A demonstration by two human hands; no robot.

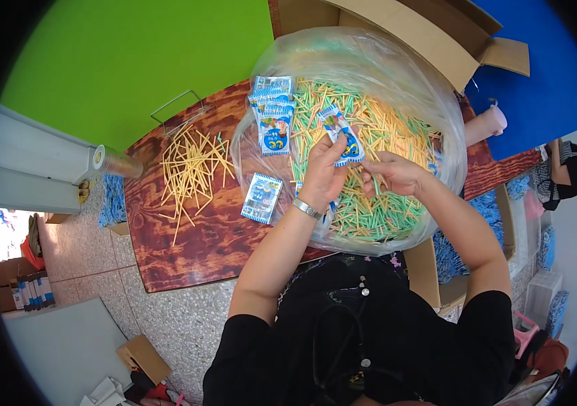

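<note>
My left hand [325, 177] grips a small blue-and-white snack packet [340, 137] between thumb and fingers, tilted over a heap of sticks. My right hand [396, 174] is closed, its thumb and fingertips pinching at the packet's lower corner. Beneath both hands, thin yellow and green sticks [383, 210] fill a big clear plastic bag [288, 57] that lies spread open on the table. To the left of the heap is an overlapping stack of similar packets [275, 132]. A single packet [261, 197] lies nearer me, beside my left forearm.
On the brown wood-patterned table [187, 260], a loose pile of yellow sticks [193, 166] lies at the left. A cardboard box [424, 40] stands behind the bag, a pink cylinder [488, 125] at the right. Another box [468, 237] holds blue packets. A person [576, 169] is at far right.
</note>
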